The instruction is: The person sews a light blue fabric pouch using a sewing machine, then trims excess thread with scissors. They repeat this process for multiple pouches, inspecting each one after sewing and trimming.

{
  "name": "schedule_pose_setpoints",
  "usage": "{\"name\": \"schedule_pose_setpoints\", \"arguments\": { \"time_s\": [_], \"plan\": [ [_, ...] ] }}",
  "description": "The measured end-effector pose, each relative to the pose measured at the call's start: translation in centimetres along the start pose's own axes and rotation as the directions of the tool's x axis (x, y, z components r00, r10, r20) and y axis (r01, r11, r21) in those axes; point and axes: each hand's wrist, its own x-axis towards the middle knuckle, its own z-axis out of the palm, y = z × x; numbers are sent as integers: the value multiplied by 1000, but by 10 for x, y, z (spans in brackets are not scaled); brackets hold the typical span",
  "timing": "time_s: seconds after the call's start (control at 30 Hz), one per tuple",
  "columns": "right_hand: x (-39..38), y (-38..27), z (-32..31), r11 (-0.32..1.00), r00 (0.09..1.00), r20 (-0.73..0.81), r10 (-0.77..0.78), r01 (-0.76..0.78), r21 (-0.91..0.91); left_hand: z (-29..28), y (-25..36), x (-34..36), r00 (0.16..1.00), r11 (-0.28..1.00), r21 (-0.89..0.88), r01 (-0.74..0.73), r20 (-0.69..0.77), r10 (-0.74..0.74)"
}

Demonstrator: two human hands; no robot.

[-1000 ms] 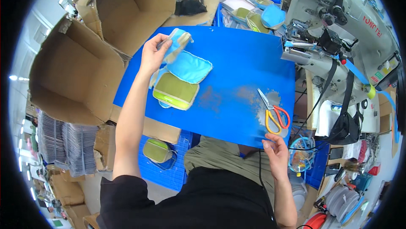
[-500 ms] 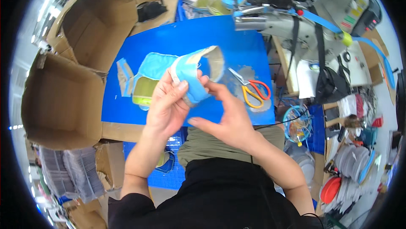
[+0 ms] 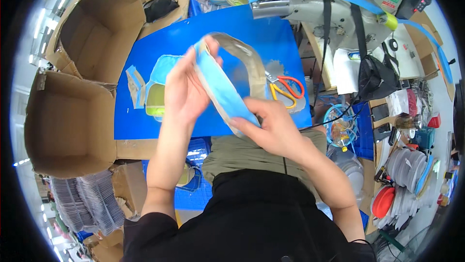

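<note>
I hold a light blue fabric piece with a beige band (image 3: 227,80) up over the blue table (image 3: 271,34). My left hand (image 3: 186,90) grips its upper left end. My right hand (image 3: 271,126) grips its lower end near my lap. The beige band curves in a loop above my right hand. On the table behind my left hand lie more blue and lime-green fabric pieces (image 3: 155,90). Scissors with orange and yellow handles (image 3: 283,90) lie on the table to the right of the held piece.
Two open cardboard boxes (image 3: 68,121) stand at the left. A grey sewing machine (image 3: 315,5) stands at the back right with a blue strap. A blue crate (image 3: 193,184) sits under the table. Stacked plates and clutter (image 3: 407,165) fill the right side.
My left hand picked the blue piece off the table and brought it toward me. My right hand left the scissors area and took hold of the piece's lower end, which is now stretched out.
</note>
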Motion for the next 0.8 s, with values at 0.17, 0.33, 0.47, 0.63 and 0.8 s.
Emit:
{"name": "schedule_pose_setpoints", "arguments": {
  "time_s": [0.17,0.33,0.47,0.63,0.8],
  "plan": [
    [-44,25,0,872,949,16,-315,296,-389,-47,61,23,999,1000,27,16,-46,-15],
    [-62,22,-13,787,928,-76,-364,264,-557,-29,55,-2,970,987,110,-120,-199,140],
    [-68,30,-18,792,935,-144,-325,186,-581,-23,60,-5,980,991,70,-116,-155,126],
    [-64,30,-14,869,935,-168,-313,211,-448,-28,48,2,987,990,-4,-139,-82,138],
    [-31,44,-2,879,923,-173,-345,253,-405,-25,-36,-35,970,977,-95,192,-135,-204]
  ]
}}
